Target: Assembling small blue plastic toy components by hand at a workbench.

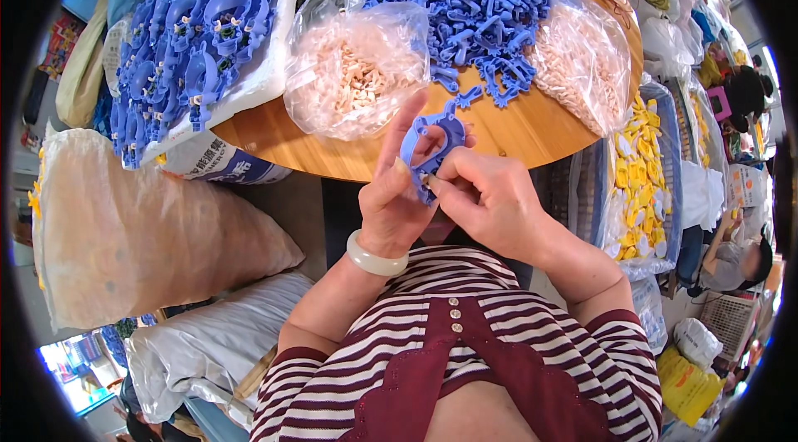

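Note:
Above the near edge of the round wooden table (320,147), my left hand (384,201) holds a blue plastic ring-shaped part (409,145) with small prongs. The thumb presses on its near side and the fingers lie behind it. My right hand (499,197) pinches at the lower end of this part, thumb against forefinger; whatever is between those fingertips is hidden or too small to name. Just beyond my hands lies a clear bag (353,68) of small pale pieces. A heap of small blue plastic pieces (465,6) covers the table farther back.
Many blue assembled parts (187,43) lie on a white board (291,6) at left. A second clear bag (582,60) of pale pieces rests at the table's right. A lined crate (669,218) holds yellow parts (636,184). Large sacks (158,218) stand left; another person (731,263) sits far right.

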Motion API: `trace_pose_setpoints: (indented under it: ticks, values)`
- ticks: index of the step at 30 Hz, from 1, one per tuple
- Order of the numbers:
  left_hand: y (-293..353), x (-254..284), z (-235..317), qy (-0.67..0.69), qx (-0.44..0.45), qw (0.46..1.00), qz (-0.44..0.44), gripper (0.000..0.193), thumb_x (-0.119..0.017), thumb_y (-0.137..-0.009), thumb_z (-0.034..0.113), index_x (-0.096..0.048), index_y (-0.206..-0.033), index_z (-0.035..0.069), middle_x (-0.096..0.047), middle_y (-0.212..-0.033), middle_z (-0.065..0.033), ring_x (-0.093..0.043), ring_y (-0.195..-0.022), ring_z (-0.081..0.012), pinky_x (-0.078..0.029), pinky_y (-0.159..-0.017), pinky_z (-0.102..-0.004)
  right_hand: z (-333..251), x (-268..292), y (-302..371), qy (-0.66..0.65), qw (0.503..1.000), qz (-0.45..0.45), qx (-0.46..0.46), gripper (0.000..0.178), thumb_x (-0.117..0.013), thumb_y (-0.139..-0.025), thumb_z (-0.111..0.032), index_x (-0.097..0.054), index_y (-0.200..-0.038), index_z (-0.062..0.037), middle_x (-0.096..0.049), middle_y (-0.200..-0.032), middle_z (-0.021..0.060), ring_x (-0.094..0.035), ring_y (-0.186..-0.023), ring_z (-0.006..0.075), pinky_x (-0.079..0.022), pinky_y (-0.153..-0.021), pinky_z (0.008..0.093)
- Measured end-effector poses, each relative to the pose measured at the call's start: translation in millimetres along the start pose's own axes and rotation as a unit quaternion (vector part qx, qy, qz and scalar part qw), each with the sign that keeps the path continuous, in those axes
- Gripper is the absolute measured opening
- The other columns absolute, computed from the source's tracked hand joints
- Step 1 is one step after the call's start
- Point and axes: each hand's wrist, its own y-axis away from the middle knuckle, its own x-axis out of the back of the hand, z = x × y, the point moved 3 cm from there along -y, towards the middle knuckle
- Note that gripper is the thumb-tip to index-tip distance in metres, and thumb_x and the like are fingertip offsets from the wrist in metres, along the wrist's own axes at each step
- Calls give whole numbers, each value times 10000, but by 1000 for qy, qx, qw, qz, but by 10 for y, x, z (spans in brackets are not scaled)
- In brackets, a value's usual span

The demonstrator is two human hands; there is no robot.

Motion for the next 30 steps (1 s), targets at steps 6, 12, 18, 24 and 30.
trace_pose_setpoints:
  ticks: [6, 12, 18, 24, 30]
  values:
    - [-16, 5, -8, 74, -5, 997, -16, 879, -716, -728, 297, -224, -1415, 54, -489, -1231, -188, -466, -1177, -351, -325, -1034, -434, 5, 53, -25, -58, 998, -24, -24, 121, -614, -819, -67, -542, -743, -8, -534, -571, 30, -496, -512, 61, -394, -474, 236]
    - [-37, 20, -5, 53, -15, 998, -34, 870, -705, -742, 316, -221, -1411, 41, -487, -1234, -187, -469, -1173, -347, -324, -1032, -433, -41, 38, -31, 39, 999, -11, 34, 106, -630, -811, -88, -555, -756, -35, -575, -611, 70, -558, -521, 156, -427, -489, 277]
    - [-26, 34, -18, 70, -4, 997, -12, 847, -671, -766, 359, -221, -1409, 39, -498, -1215, -178, -478, -1159, -341, -330, -1027, -425, -19, 30, -35, 110, 990, -9, 87, 75, -648, -801, -112, -591, -810, -64, -601, -687, 98, -605, -602, 256, -458, -527, 318]
    - [-26, 30, 5, 69, 1, 998, -9, 869, -697, -745, 342, -225, -1407, 35, -515, -1183, -158, -482, -1153, -337, -342, -1021, -418, 48, 25, -14, 48, 998, -6, 45, 56, -642, -801, -94, -601, -830, -69, -608, -706, 89, -619, -635, 249, -464, -535, 314]
    - [1, 22, -23, 88, 18, 996, -9, 863, -713, -732, 308, -243, -1404, 39, -518, -1179, -123, -484, -1149, -324, -351, -1015, -405, -15, 70, -70, 169, 971, -36, 167, 47, -642, -800, -82, -609, -832, -72, -600, -703, 86, -608, -628, 224, -457, -540, 292]
